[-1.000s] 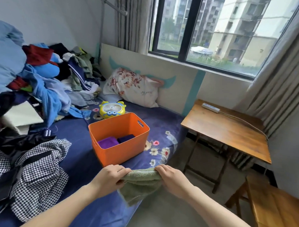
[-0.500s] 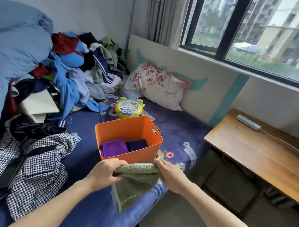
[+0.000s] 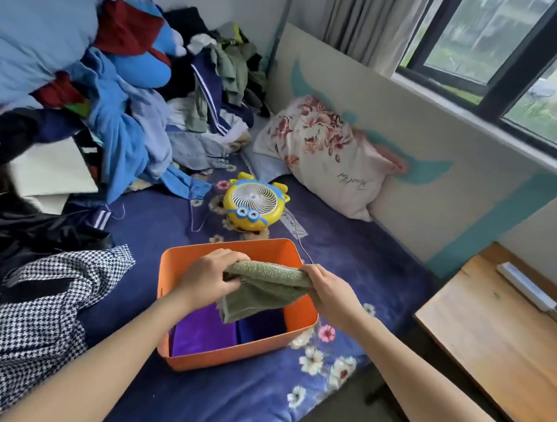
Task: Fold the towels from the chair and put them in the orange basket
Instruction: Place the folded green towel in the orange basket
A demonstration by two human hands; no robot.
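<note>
We are gripping the towel (image 3: 264, 290) in left hand (image 3: 205, 279) and right hand (image 3: 332, 294) over the basket (image 3: 232, 357), judging it needs lowering flat.

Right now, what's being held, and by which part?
The green towel, by its folded top edge: left grip holds the left end, right grip the right end, above the basket.
</note>
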